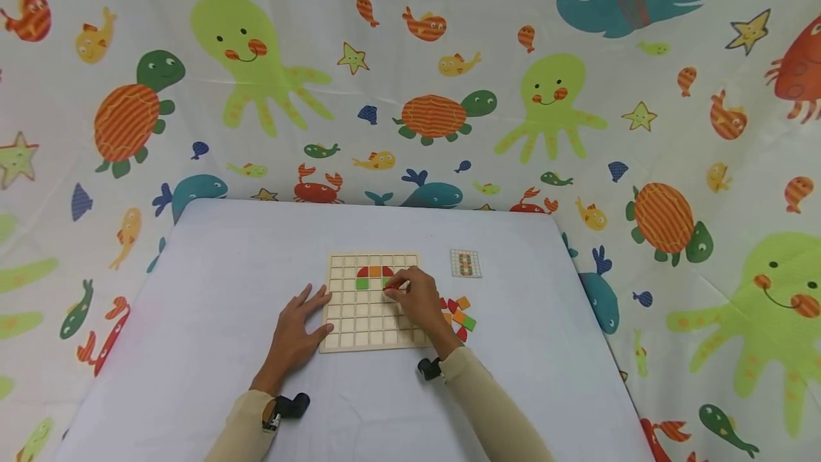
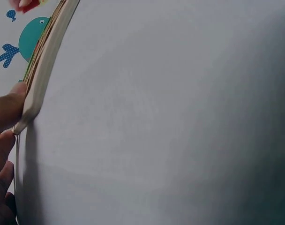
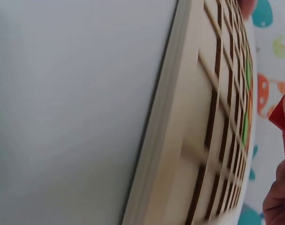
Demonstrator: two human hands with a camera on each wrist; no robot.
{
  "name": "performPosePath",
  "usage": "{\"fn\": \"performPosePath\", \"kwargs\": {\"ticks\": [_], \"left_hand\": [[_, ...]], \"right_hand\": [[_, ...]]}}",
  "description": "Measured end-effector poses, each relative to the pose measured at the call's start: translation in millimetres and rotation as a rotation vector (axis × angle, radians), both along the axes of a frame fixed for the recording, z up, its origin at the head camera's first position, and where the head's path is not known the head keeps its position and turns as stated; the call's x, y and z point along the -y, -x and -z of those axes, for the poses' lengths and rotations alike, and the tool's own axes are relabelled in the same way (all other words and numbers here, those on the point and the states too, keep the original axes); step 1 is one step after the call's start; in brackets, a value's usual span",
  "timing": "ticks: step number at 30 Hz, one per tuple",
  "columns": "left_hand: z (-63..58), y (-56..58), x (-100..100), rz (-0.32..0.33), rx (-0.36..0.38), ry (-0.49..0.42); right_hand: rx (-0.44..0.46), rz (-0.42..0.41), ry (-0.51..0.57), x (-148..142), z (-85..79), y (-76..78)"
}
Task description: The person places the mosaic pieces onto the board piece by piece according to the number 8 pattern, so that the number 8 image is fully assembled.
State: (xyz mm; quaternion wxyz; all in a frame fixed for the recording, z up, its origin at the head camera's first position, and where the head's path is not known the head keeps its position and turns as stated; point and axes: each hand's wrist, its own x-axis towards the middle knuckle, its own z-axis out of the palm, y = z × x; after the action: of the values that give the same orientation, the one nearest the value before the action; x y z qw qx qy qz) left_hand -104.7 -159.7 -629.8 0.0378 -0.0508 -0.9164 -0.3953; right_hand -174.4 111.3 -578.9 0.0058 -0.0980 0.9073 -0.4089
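Observation:
A square wooden grid board (image 1: 369, 340) lies on the table. Near its far side, red curved tiles (image 1: 388, 271) flank an orange square (image 1: 375, 271), with green squares (image 1: 362, 284) below. My left hand (image 1: 296, 334) has its fingers spread and touches the board's left edge; the thumb (image 2: 9, 110) shows against the rim in the left wrist view. Over the right part of the board, my right hand (image 1: 417, 301) pinches a red tile (image 3: 279, 116) between thumb and fingers. The hand partly hides the right green square and several cells.
Loose red, orange and green tiles (image 1: 470, 323) are heaped just right of the board, partly behind my right wrist. Beyond them lies a small pattern card (image 1: 465, 263) with a coloured grid. A white cloth (image 1: 212, 291) covers the table, and a sea-animal curtain (image 1: 385, 184) hangs behind it.

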Motion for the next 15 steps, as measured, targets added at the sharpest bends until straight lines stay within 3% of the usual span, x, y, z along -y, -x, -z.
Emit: {"fn": "performPosePath", "kwargs": {"ticks": [8,15], "left_hand": [[-0.3,-0.2,-0.3,0.001,-0.023,-0.011],[0.3,-0.4,1.7,-0.004,-0.017,-0.008]], "right_hand": [[-0.017,-0.014,-0.081,46.4,7.7,-3.1],[-0.003,-0.028,-0.164,53.0,10.7,-7.3]]}}
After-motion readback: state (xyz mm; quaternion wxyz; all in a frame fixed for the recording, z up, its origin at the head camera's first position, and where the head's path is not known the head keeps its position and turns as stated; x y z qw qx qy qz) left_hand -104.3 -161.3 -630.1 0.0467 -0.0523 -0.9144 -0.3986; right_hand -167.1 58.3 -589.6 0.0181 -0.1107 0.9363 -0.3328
